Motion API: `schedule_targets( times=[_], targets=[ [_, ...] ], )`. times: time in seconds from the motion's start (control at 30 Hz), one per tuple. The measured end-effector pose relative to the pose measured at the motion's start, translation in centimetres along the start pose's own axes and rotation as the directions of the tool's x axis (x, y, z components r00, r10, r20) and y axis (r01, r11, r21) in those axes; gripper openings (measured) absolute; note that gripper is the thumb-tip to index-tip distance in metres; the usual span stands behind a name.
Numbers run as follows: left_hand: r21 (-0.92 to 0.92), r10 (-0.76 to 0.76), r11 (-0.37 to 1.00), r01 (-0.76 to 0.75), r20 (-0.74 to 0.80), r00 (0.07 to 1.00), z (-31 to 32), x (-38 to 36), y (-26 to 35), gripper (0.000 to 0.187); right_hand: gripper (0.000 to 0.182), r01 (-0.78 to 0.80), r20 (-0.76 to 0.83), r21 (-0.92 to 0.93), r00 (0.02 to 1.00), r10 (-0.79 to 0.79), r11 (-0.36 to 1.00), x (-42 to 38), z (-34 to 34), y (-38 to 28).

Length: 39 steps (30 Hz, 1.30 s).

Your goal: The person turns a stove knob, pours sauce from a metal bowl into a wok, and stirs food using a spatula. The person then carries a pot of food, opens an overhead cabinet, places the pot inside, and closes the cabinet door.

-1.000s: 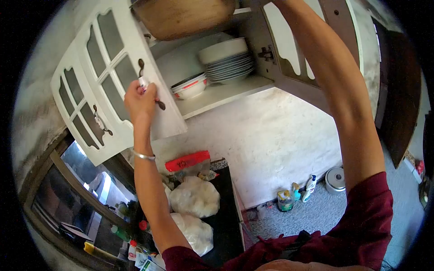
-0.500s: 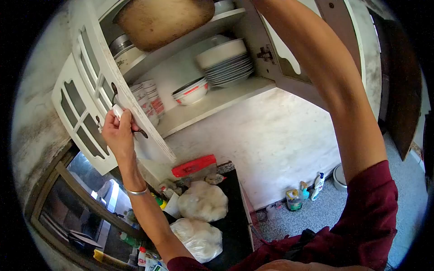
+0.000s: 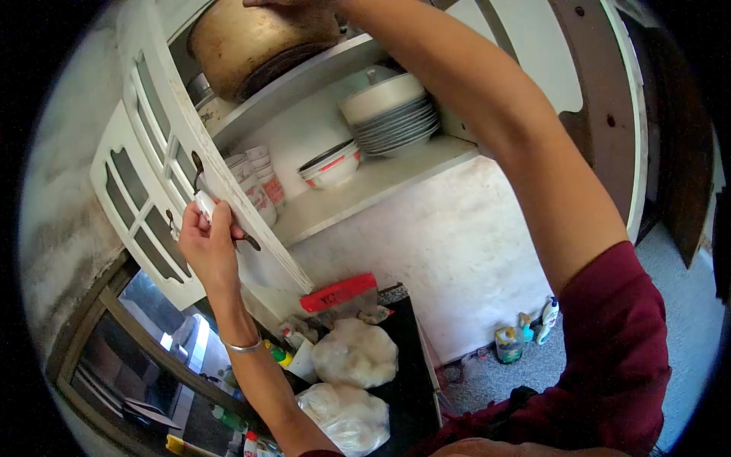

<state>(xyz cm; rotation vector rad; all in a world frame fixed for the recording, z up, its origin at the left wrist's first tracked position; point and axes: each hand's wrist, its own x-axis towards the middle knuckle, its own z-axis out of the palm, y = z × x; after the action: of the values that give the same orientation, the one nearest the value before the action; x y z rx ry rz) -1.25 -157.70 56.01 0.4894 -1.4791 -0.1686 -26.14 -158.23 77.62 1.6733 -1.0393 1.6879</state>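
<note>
My left hand (image 3: 209,242) is closed around the white-and-dark handle (image 3: 204,204) of an open white cabinet door (image 3: 171,145). At the top edge of the view, my right hand (image 3: 293,3) reaches onto a large, stained, tan metal pot (image 3: 259,46), its fingers partly cut off by the frame. The pot sits at the upper shelf (image 3: 304,72), tilted so that some of its dark underside shows. On the shelf below stand a stack of plates (image 3: 396,126) under a cream bowl (image 3: 383,97), bowls with red marks (image 3: 333,166) and stacked patterned cups (image 3: 263,179).
A second door (image 3: 601,107) stands open on the right. Below are a dark counter (image 3: 407,335) with two filled plastic bags (image 3: 356,354) (image 3: 346,419), a red package (image 3: 339,292) and a window (image 3: 129,358). Several bottles (image 3: 509,346) stand on the speckled surface at lower right.
The pot has turned and shifted slightly left, showing more of its side. My right hand has come into view on it. My left hand keeps hold of the door handle.
</note>
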Motion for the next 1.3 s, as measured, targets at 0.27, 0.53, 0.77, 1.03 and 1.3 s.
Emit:
schedule_targets(
  times=[0.27, 0.53, 0.77, 1.03, 1.3],
  targets=[
    [0.036, -0.008, 0.999, 0.009, -0.021, 1.0, 0.4, -0.1, -0.2, 0.007, 0.054, 0.085, -0.314, 0.011, 0.946, -0.077, 0.996, -2.1, 5.0, 1.1],
    [0.055, 0.024, 0.998, -0.023, -0.029, 0.999, 1.3, 0.0, -1.0, 0.006, 0.022, 0.445, -0.28, -0.322, 0.799, -0.533, 0.836, -3.3, 10.2, 5.3],
    [0.028, 0.036, 0.999, -0.035, -0.02, 0.999, 2.8, 0.2, -2.0, 0.006, 0.038, 0.301, 0.131, -0.215, 0.952, -0.278, 0.929, -3.9, 10.3, 9.0],
    [0.084, 0.085, 0.993, -0.083, -0.017, 0.996, 6.5, 1.6, -4.5, 0.009, 0.052, 0.218, 0.173, -0.445, 0.973, -0.155, 0.868, -5.1, 8.3, 7.6],
    [0.219, 0.15, 0.967, -0.131, -0.071, 0.986, 8.8, 2.5, -7.4, 0.013, 0.017, 0.451, -0.239, 0.333, 0.89, -0.388, 0.828, -25.2, 3.6, 6.3]
  ],
)
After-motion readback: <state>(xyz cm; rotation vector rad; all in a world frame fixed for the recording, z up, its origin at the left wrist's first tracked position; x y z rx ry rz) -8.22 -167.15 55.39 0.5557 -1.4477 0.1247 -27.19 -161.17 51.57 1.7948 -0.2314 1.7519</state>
